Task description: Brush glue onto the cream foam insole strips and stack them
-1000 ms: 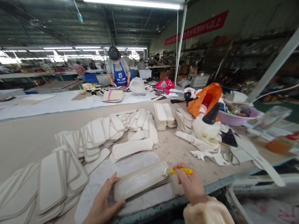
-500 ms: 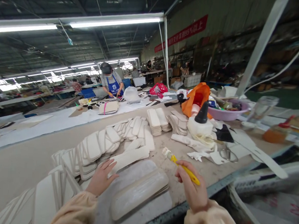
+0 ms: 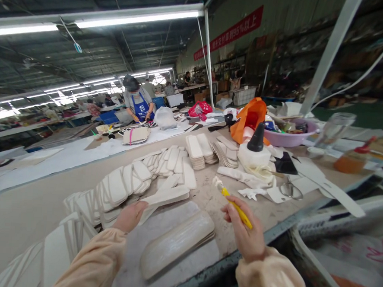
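Note:
My right hand [image 3: 243,231] is closed round a yellow-handled brush [image 3: 231,200], its white bristles raised and pointing up-left above the table. My left hand [image 3: 131,215] reaches forward and grips the near end of a long white strip piece [image 3: 165,197]. Close in front of me lies a stack of glossy oblong pieces [image 3: 177,242] on a pale sheet [image 3: 167,228]. Neither hand touches that stack.
Fanned rows of white oblong pieces [image 3: 124,187] cover the left and middle of the table. A glue bottle with a black nozzle [image 3: 254,149], scissors [image 3: 287,189], an orange bag [image 3: 250,116] and a purple basin [image 3: 292,136] stand at right. A person in a blue apron [image 3: 138,103] works farther back.
My left hand left the glossy stack and moved forward onto the long white strip. My right hand lifted the brush off the stack's end and now holds it up.

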The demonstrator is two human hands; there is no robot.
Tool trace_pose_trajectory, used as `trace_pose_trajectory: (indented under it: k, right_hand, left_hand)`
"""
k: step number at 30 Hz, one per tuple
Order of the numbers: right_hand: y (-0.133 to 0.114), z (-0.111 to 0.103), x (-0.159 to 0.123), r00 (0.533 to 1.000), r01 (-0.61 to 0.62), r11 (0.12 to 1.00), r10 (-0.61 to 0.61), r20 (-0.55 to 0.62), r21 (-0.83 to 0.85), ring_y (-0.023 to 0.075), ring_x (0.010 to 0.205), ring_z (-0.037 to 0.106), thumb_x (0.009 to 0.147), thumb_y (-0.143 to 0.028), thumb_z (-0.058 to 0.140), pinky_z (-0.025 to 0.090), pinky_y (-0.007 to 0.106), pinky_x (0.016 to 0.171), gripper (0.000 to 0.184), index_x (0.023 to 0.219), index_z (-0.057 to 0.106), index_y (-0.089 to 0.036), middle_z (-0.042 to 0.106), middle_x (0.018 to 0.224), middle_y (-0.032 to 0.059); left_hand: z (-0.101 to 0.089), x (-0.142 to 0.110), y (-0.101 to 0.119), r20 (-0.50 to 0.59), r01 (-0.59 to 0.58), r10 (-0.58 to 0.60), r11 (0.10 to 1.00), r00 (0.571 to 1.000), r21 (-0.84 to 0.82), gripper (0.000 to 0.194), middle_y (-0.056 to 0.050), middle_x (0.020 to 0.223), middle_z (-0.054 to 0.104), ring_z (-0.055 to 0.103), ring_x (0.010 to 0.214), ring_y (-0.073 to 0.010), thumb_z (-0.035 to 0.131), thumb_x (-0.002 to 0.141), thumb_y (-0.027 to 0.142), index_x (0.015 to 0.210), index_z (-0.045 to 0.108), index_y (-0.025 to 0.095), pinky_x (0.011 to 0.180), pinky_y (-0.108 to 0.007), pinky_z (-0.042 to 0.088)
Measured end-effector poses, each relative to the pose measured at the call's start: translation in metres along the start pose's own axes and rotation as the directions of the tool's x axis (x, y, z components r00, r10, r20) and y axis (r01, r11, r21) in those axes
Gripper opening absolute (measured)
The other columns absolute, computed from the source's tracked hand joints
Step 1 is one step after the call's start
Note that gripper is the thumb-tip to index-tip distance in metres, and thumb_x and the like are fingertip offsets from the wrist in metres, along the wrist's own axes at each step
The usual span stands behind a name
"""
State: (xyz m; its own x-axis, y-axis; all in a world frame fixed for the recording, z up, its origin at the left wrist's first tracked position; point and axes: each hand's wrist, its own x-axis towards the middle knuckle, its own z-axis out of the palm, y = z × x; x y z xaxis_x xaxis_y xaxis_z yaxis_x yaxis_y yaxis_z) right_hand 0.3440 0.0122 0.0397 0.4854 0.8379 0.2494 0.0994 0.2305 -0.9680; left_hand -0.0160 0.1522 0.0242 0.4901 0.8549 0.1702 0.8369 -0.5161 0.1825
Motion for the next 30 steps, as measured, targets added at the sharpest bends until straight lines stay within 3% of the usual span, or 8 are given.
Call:
trace_pose_trajectory:
  k: [3,5,10,14,19,24,27,30]
  right_hand:
    - [0.007,0.002,0.000,0.998,0.064,0.998,-0.064,0.026,0.010,0.0174,0.076,0.063,0.089,-0.042,0.050,0.054,0.033,0.072,0.028,0.104,0.060,-0.020,0.065,0.096,0.0069]
    - [0.010,0.004,-0.001,0.996,0.066,0.998,-0.065,0.061,-0.013,0.0201,0.088,0.063,0.089,-0.041,0.050,0.052,0.037,0.080,0.024,0.099,0.059,-0.020,0.064,0.103,0.0082]
    - [0.013,0.017,-0.006,0.989,-0.059,0.989,0.039,0.141,0.138,0.0226,0.098,0.062,0.083,-0.046,0.058,0.050,0.038,0.083,0.028,0.091,0.045,-0.022,0.063,0.112,0.0109]
    - [0.012,0.029,-0.013,0.978,-0.129,0.982,0.103,0.183,0.137,0.0153,0.066,0.063,0.070,-0.047,0.071,0.051,0.028,0.064,0.044,0.088,0.039,-0.023,0.066,0.082,0.0009]
    - [0.017,0.035,-0.016,0.983,-0.122,0.992,0.117,0.140,0.029,0.0144,0.053,0.057,0.067,-0.046,0.073,0.044,0.024,0.052,0.045,0.085,0.037,-0.024,0.056,0.059,-0.0060]
    - [0.024,0.041,-0.019,0.997,0.022,0.897,0.016,0.081,-0.442,0.0149,0.052,0.054,0.070,-0.050,0.064,0.041,0.027,0.054,0.036,0.083,0.045,-0.023,0.057,0.061,-0.0036]
    - [0.028,0.045,-0.021,0.987,0.065,0.819,0.031,0.158,-0.570,0.0161,0.051,0.056,0.071,-0.048,0.059,0.040,0.027,0.055,0.031,0.084,0.046,-0.023,0.058,0.057,-0.0046]
    - [0.035,0.046,-0.022,0.975,0.090,0.783,0.057,0.215,-0.616,0.0169,0.049,0.057,0.070,-0.046,0.057,0.040,0.026,0.053,0.028,0.083,0.046,-0.024,0.058,0.054,-0.0051]
  left_hand:
    - [-0.025,-0.008,0.022,-0.137,0.052,-0.052,0.999,0.989,-0.001,0.034,-0.007,0.101,0.070,0.065,0.095,-0.0241,0.035,0.090,0.036,0.097,0.063,0.019,0.087,-0.037,0.050]
    - [-0.042,-0.018,0.044,-0.144,0.044,-0.051,0.997,0.988,-0.056,0.031,-0.006,0.099,0.070,0.065,0.093,-0.0222,0.038,0.089,0.039,0.096,0.062,0.021,0.085,-0.032,0.050]
    - [-0.059,-0.054,0.100,0.055,0.064,-0.051,0.961,0.997,-0.268,0.028,0.000,0.083,0.069,0.063,0.078,-0.0171,0.039,0.090,0.039,0.087,0.063,0.023,0.071,-0.025,0.048]
    - [-0.051,-0.069,0.124,0.181,0.180,-0.115,0.895,0.977,-0.407,0.033,0.001,0.076,0.066,0.059,0.072,-0.0145,0.036,0.091,0.039,0.082,0.063,0.022,0.068,-0.024,0.046]
    - [-0.039,-0.074,0.118,0.295,0.346,-0.203,0.724,0.934,-0.597,0.027,-0.002,0.086,0.067,0.058,0.078,-0.0146,0.047,0.084,0.037,0.091,0.067,0.019,0.072,-0.025,0.046]
    - [-0.021,-0.081,0.092,0.379,0.507,-0.347,0.453,0.858,-0.733,0.044,-0.001,0.078,0.061,0.055,0.063,-0.0110,0.058,0.071,0.031,0.111,0.059,0.013,0.056,-0.024,0.046]
    - [-0.008,-0.085,0.079,0.363,0.550,-0.437,0.448,0.823,-0.705,0.044,0.002,0.068,0.057,0.052,0.056,-0.0094,0.063,0.066,0.031,0.105,0.059,0.013,0.052,-0.022,0.042]
    - [0.000,-0.088,0.074,0.334,0.573,-0.482,0.532,0.810,-0.624,0.041,0.005,0.060,0.056,0.050,0.052,-0.0102,0.065,0.065,0.035,0.100,0.061,0.014,0.052,-0.024,0.041]
